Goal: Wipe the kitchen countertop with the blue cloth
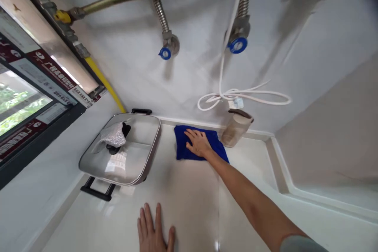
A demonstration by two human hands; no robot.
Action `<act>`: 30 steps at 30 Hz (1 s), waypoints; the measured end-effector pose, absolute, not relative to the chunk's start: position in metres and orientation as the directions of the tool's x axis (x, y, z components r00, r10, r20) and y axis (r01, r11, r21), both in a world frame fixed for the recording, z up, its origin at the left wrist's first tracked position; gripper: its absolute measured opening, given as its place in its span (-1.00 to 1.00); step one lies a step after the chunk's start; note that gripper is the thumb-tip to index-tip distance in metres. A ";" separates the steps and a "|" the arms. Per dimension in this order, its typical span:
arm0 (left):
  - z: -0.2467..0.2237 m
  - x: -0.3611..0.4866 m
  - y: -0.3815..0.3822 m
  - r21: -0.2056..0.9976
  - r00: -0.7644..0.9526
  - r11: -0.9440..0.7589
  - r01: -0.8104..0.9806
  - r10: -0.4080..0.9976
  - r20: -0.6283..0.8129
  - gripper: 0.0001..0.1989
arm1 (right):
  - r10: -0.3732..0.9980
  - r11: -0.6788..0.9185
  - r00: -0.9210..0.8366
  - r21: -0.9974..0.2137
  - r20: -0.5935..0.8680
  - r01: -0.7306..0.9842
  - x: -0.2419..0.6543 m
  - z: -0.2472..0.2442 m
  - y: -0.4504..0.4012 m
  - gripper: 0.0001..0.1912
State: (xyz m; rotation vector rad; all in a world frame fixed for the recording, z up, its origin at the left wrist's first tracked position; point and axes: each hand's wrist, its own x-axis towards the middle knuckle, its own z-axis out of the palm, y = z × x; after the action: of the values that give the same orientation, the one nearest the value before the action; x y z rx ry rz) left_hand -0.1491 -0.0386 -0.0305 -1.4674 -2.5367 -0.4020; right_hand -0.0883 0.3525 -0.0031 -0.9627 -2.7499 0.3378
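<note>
A blue cloth [184, 145] lies spread on the pale tiled floor [189, 193], close to the back wall. Flat on top of it rests my right hand [198, 142], palm down with the fingers spread. Nearer to me, my left hand [154, 230] is at the bottom edge of the view, over the bare floor, fingers stretched out and holding nothing. Just right of the cloth leans a cloudy cylindrical container [236, 130] with a dark rim. To the left stands a rectangular electric pan [150, 161] with a glass lid and black handles; silvery crumpled material [113, 136] lies on the lid.
Two blue-handled valves [165, 53] [238, 44] with metal hoses stick out from the wall. A looped white cable [224, 96] hangs above the container. A yellow gas pipe [104, 82] runs down the left corner beside a window frame [44, 75]. A raised ledge [280, 165] borders the right side.
</note>
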 end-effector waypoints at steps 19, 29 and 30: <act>-0.055 -0.153 -0.049 0.158 -0.478 0.458 0.875 0.766 0.430 -0.19 | 0.290 0.837 -0.955 -0.499 0.055 0.225 -0.074 0.003 0.141 -0.21; -0.058 -0.151 -0.050 0.154 -0.530 0.510 0.846 0.777 0.338 -0.18 | 0.709 0.687 -0.702 -0.298 0.073 0.663 -0.187 -0.015 0.265 -0.26; -0.057 -0.150 -0.051 0.152 -0.533 0.513 0.845 0.782 0.323 -0.18 | 0.709 0.689 -0.701 -0.289 0.076 0.665 -0.195 -0.015 0.278 -0.27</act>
State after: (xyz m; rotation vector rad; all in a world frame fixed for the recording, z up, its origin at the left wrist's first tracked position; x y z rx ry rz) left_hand -0.1502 -0.0506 -0.0571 -1.3872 -2.5408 -0.4307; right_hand -0.1946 0.2779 -0.0150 -1.1157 -2.7170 0.3578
